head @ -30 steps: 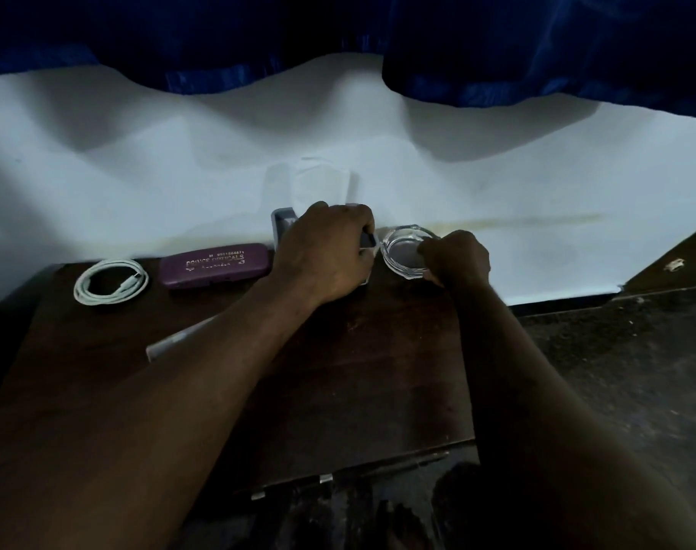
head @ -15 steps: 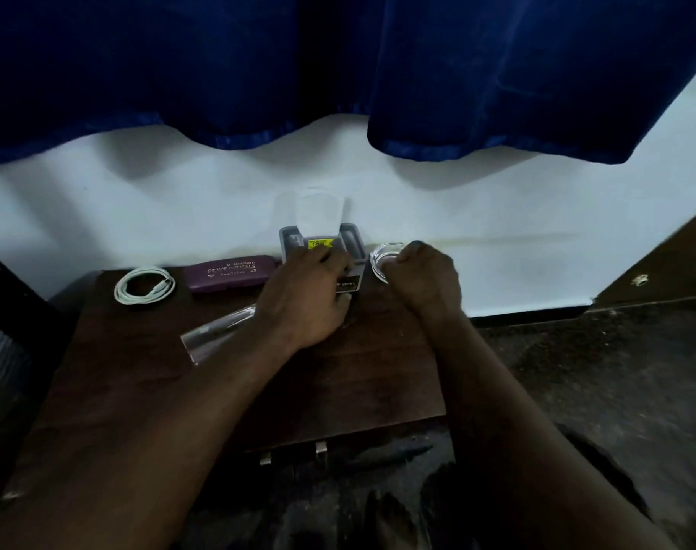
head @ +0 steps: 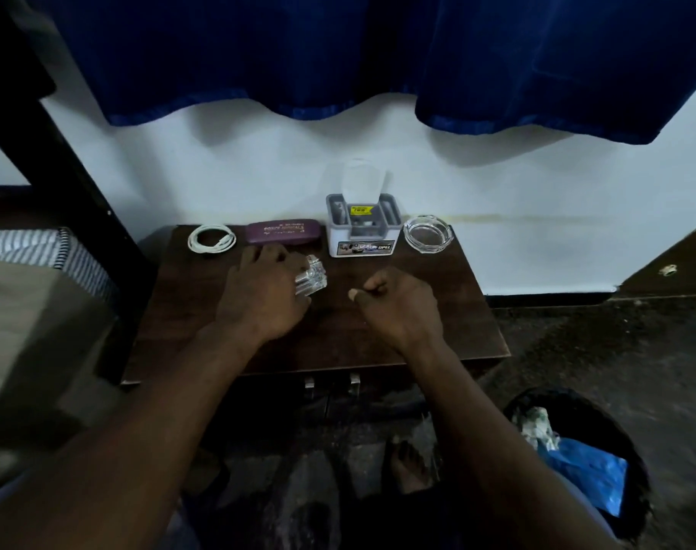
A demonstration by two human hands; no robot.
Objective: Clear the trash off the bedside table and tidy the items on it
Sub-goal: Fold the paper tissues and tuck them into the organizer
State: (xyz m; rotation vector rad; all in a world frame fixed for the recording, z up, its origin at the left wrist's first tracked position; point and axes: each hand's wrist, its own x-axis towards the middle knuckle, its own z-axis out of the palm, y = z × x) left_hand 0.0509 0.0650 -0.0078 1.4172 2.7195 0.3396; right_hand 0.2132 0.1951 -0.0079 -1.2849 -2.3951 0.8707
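Since the plastic wrapper point(head: 311, 276) looks feather-light and crinkly, the left hand point(head: 265, 289) balling it whole near the back edge of the table point(head: 417, 343) seems smart, right hand point(head: 398, 301) clenched on nothing.

The left hand point(head: 263, 299) grips a crumpled clear wrapper point(head: 312, 277) just front-left of the grey organiser box point(head: 362, 242), and the right hand point(head: 402, 307) hangs in front of that box, fingers curled on nothing. Left of the box lie a purple glasses case point(head: 282, 232) and a coiled white cable point(head: 211, 238); right of it, a glass ashtray point(head: 428, 234).
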